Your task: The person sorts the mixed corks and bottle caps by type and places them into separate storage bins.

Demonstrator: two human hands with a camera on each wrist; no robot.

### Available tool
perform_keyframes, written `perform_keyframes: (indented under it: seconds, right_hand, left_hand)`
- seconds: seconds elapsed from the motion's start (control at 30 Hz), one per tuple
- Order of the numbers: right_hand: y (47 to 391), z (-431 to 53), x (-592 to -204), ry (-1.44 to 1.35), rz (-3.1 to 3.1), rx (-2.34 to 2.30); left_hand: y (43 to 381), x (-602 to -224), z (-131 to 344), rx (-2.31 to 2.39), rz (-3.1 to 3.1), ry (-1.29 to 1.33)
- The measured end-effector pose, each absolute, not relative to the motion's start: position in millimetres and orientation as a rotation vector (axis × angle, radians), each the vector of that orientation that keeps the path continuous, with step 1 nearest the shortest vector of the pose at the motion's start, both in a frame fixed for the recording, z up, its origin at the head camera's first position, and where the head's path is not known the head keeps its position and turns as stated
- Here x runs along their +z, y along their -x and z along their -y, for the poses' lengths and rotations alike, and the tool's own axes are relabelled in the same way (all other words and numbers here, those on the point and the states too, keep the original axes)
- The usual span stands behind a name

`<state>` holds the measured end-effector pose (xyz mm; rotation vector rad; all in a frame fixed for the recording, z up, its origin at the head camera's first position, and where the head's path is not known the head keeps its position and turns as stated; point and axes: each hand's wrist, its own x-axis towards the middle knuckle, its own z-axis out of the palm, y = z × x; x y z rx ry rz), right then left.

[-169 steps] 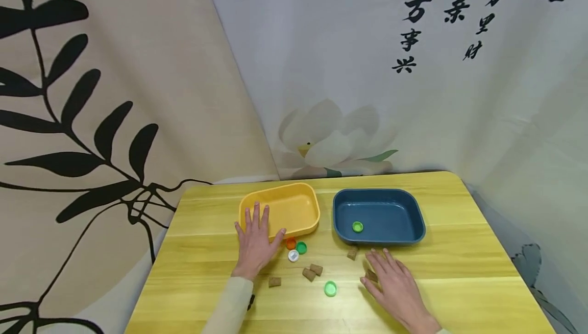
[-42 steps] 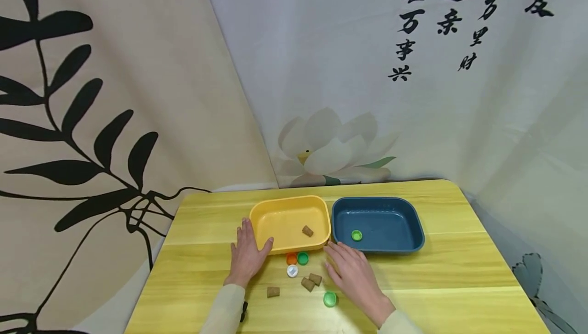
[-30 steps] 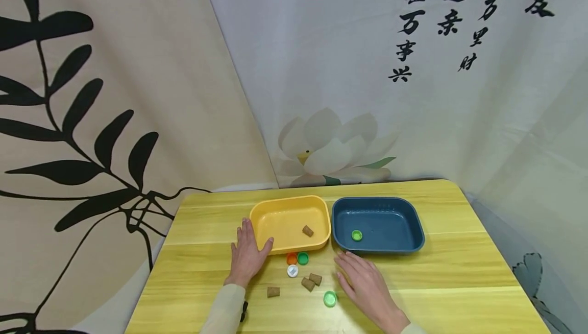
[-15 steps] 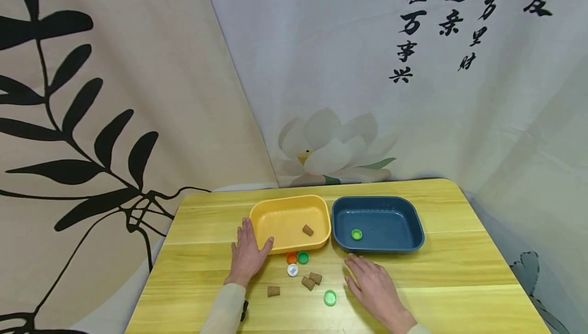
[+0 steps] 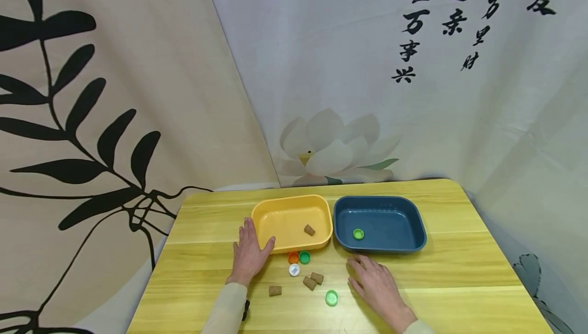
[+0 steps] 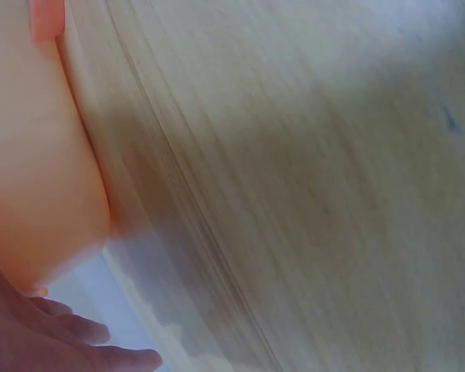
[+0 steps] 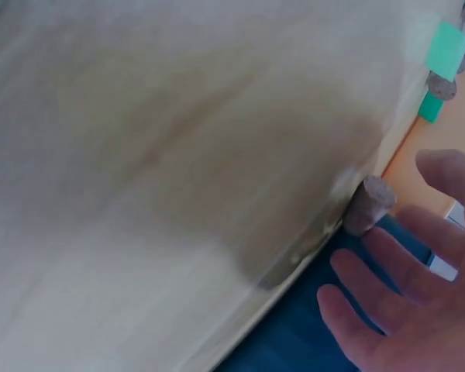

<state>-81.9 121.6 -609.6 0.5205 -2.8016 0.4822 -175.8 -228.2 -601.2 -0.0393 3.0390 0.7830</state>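
My left hand [image 5: 249, 255] lies with straight fingers along the near-left side of the yellow tray [image 5: 275, 211], its thumb by the front rim. Part of that tray's wall [image 6: 39, 178] fills the left wrist view's edge. In the yellow tray lies one cork [image 5: 310, 230]. My right hand [image 5: 378, 285] hovers low over the table in front of the blue tray [image 5: 390, 221], its fingers loosely bent. Another cork [image 7: 370, 205] shows close to the right fingertips in the right wrist view; the thumb is apart from it. The hand hides this cork in the head view.
A light green cap [image 5: 358, 234] sits in the blue tray. On the table are an orange cap [image 5: 293, 257], a green cap [image 5: 304, 257], a white cap [image 5: 294, 270], a pale green cap [image 5: 331, 297], two adjoining corks [image 5: 310, 283] and a single cork [image 5: 275, 290].
Since the oldest frame, a cork has come into the yellow tray, which has shifted right beside the blue one. Lately my right hand has moved right, away from the trays' gap; my left stays.
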Motion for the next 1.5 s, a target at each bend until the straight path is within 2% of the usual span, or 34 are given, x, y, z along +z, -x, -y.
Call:
perform_keyframes:
  seconds: [0.23, 0.7, 1.1, 1.5]
  right_hand:
    - [80.8, -121.6, -607.8, -0.603, 2.803, 0.507]
    - [78.2, -121.2, -608.2, -0.439, 2.963, 0.449]
    - [78.5, -118.4, -615.4, -0.492, 2.76, 0.422]
    - [76.9, -107.8, -592.9, -0.596, 2.724, 0.507]
  left_hand:
    - [176.3, -601.3, 228.2, 0.786, -3.05, 0.035]
    - [175.3, -601.9, 227.7, 0.8, -3.041, 0.035]
    - [175.6, -602.8, 227.6, 0.786, -3.047, 0.03]
    - [175.2, -603.1, 228.6, 0.788, -3.047, 0.031]
